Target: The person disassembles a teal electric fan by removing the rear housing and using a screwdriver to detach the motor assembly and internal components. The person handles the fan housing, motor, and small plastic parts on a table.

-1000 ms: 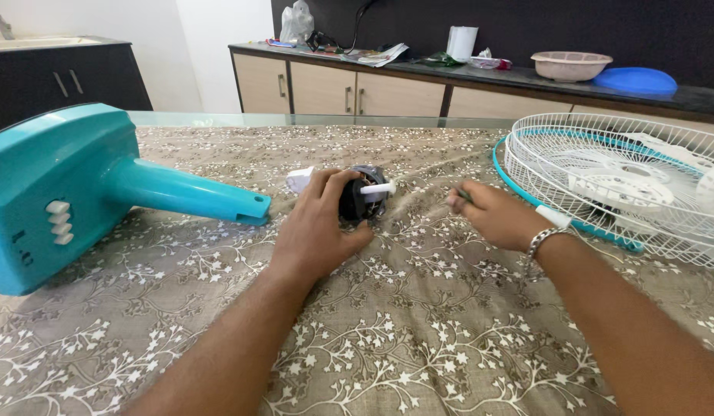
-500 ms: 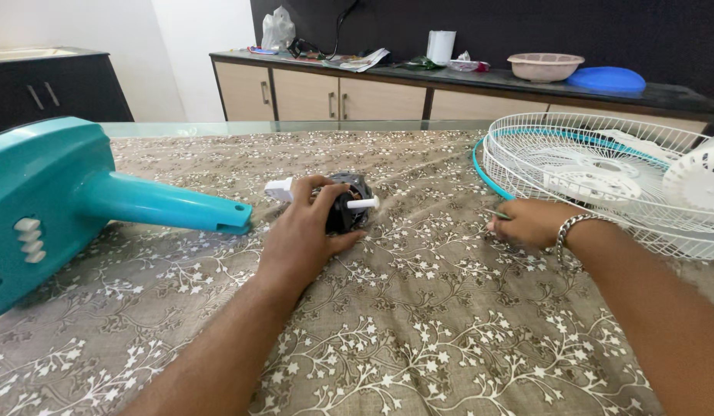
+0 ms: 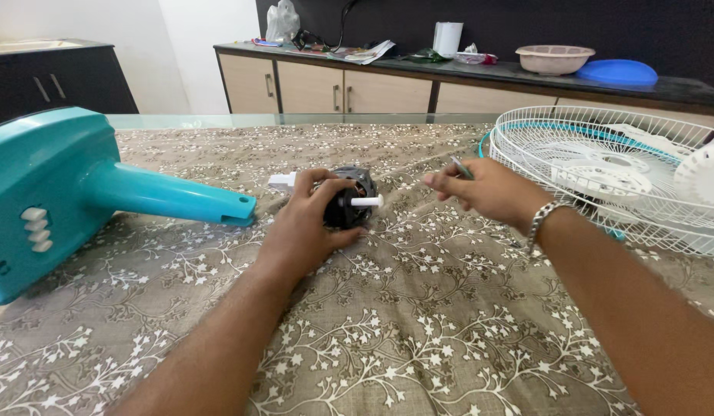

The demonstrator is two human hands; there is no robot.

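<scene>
The small dark fan motor (image 3: 347,206) is gripped by the left hand (image 3: 307,227) on the floral tablecloth (image 3: 418,323), mid-table, its white shaft (image 3: 367,202) pointed toward the right hand (image 3: 488,190). A thin green-tipped tool (image 3: 461,167) is pinched in the closed fingers of that right hand, held just above the cloth, near the motor but apart from it. The teal fan base (image 3: 72,189) is laid to the left; the white wire grille (image 3: 611,173) is seen at the right.
</scene>
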